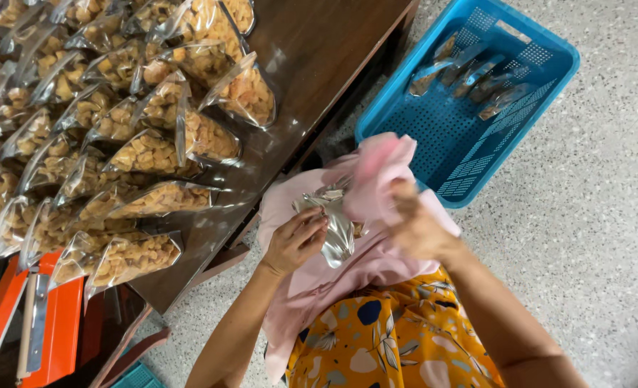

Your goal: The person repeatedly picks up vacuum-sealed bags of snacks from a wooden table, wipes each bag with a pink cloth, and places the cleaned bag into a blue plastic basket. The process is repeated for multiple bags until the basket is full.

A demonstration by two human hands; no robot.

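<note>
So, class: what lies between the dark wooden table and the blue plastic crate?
In the head view, only speckled floor separates wooden table from blue crate.

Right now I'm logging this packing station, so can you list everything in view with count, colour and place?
snack bags: many, clear with golden pieces, overlapping on the table
table: one, dark brown, upper left
basket: one, blue, on the floor upper right
packets in basket: several, silvery
orange device: one, lower left
pink cloth: one, on the lap
silvery bag: one, at the hands
floor: speckled grey
left hand: on the silvery bag
right hand: blurred, at the pink cloth
</note>
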